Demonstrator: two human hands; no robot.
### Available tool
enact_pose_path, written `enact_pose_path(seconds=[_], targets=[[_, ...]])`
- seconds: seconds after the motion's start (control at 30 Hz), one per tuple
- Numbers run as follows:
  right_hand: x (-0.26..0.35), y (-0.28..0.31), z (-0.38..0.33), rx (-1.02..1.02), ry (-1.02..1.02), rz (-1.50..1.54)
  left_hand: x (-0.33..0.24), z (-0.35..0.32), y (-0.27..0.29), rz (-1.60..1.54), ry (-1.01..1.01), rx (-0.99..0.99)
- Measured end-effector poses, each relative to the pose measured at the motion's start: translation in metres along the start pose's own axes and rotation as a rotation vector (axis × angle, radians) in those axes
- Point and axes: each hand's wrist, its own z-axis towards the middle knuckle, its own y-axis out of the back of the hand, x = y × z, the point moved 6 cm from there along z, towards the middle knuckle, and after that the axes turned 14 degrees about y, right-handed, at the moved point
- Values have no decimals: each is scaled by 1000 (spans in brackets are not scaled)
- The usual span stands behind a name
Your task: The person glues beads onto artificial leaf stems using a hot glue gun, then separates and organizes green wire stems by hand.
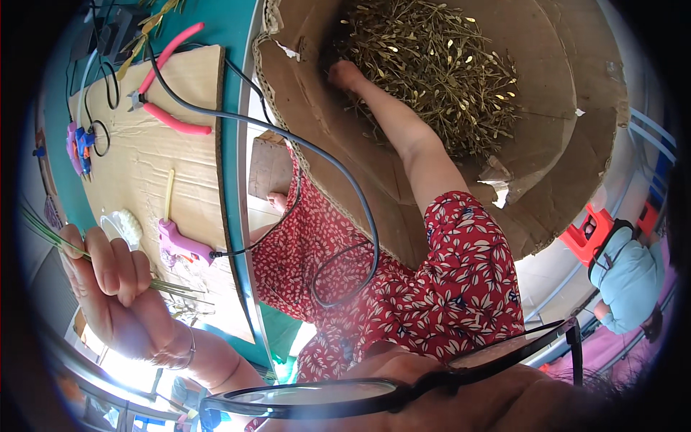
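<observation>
My left hand (108,270) is closed around a small bundle of thin green stems (173,289), raised over the left side of the table. The stems stick out on both sides of the fist. My right arm stretches down into a big cardboard box (576,165). Inside it, my right hand (346,75) is at the left edge of a heap of artificial sprigs (432,72) with small gold-green leaves. Its fingers are hidden in the shadow there, so what they hold cannot be seen.
On the table's cardboard sheet (137,155) lie red-handled pliers (173,119) and a lilac glue gun (180,243) with a glue stick. A black cable (338,169) loops across my lap. Two more glue guns (80,147) lie far left. Another person (626,281) sits at right.
</observation>
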Motion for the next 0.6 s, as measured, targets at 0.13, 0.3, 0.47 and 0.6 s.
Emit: enact_pose_path(seconds=[0.13,0.3,0.47,0.6], targets=[[28,124,-1,-289,-282,740,5,3,12,32,-22,-61],[143,416,-43,-865,11,796,13,4,-2,83,-29,-207],[257,528,-73,-752,529,1243,55,-10,13,-11,163,-298],[372,428,-23,-438,556,1300,99,-49,28,-118,191,-173]])
